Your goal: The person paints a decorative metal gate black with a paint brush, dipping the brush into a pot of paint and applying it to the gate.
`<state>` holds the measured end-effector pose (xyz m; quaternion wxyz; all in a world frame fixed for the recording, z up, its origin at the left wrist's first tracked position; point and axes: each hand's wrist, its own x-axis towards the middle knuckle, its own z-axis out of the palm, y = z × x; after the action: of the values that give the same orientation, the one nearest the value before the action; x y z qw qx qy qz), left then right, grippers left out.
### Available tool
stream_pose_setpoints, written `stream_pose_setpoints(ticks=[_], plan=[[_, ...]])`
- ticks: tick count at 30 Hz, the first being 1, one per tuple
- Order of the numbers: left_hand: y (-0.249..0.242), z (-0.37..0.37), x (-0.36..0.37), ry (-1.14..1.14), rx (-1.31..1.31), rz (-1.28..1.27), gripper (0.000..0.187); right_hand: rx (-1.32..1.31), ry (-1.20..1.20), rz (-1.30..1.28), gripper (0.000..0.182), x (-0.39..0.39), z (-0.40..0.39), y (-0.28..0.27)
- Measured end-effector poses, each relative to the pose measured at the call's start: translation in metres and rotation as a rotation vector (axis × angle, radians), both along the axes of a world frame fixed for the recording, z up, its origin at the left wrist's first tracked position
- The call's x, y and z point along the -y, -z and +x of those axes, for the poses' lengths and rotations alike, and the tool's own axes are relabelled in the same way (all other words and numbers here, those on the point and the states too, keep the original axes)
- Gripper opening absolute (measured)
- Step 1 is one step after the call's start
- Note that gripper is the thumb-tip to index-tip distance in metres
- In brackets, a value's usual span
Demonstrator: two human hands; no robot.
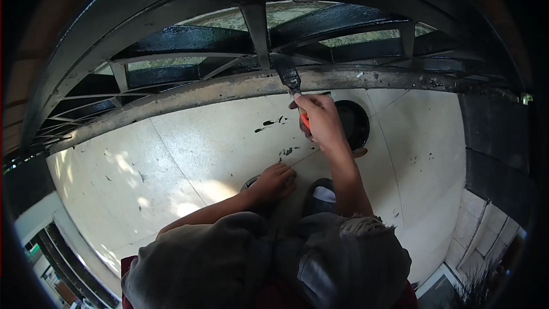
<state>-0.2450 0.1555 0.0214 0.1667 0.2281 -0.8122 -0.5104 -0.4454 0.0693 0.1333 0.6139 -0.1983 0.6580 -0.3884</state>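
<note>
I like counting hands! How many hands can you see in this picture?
2. The right hand is up at the gate's bottom rail, holding a paintbrush. The left hand rests low on the tiled floor, near the person's knees. No others show.

The right hand [321, 121] is raised out in front of the body, arm nearly straight, forearm bare and running up from the knee area to the wrist. Its fingers are curled closed in a grip, thumb on the near side, knuckles turned toward the camera, wrist bent slightly to the left. The left hand [275, 182] sits lower and closer in, palm down, fingers together and pointing forward to the right, resting flat. The left forearm, also bare, angles in from the lower left. The 2 hands are apart, right above left
</note>
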Motion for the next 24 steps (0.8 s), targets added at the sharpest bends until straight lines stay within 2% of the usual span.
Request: stream_pose_setpoints(ticks=[3,8,10,12,14,15,17,21,24], plan=[[-0.001,0.001,-0.005,-0.012,0.011,0.031,0.018,-0.019,0.083,-0.006,0.032,0.007,-0.004,0.016],[-0.002,0.002,-0.002,-0.006,-0.029,0.018,0.016,-0.216,-0.042,0.026,0.028,-0.026,-0.003,-0.006],[-0.003,-0.001,0.0,-0.013,-0.014,0.012,0.015,-0.627,-0.03,-0.176,0.032,-0.021,-0.004,-0.013],[-0.002,0.0,0.0,-0.012,-0.019,0.0,0.015,-0.673,-0.043,-0.118,0.032,-0.021,-0.004,-0.017],[0.001,-0.001,0.0,-0.015,-0.019,-0.017,0.015,-0.885,0.038,-0.223,0.027,-0.026,-0.003,-0.002],[0.003,0.0,0.0,-0.015,-0.033,-0.034,0.016,-0.888,0.028,-0.227,0.027,-0.025,-0.002,0.005],[0.005,0.001,-0.003,-0.02,-0.048,-0.042,0.016,-1.231,0.07,-0.567,0.023,-0.023,0.002,0.019],[0.006,0.001,-0.003,-0.033,-0.064,-0.033,0.017,-1.248,-0.111,-0.455,0.022,-0.028,0.008,0.027],[0.008,0.003,-0.003,-0.032,-0.063,-0.031,0.017,-1.25,-0.083,-0.497,0.019,-0.031,0.008,0.012]])
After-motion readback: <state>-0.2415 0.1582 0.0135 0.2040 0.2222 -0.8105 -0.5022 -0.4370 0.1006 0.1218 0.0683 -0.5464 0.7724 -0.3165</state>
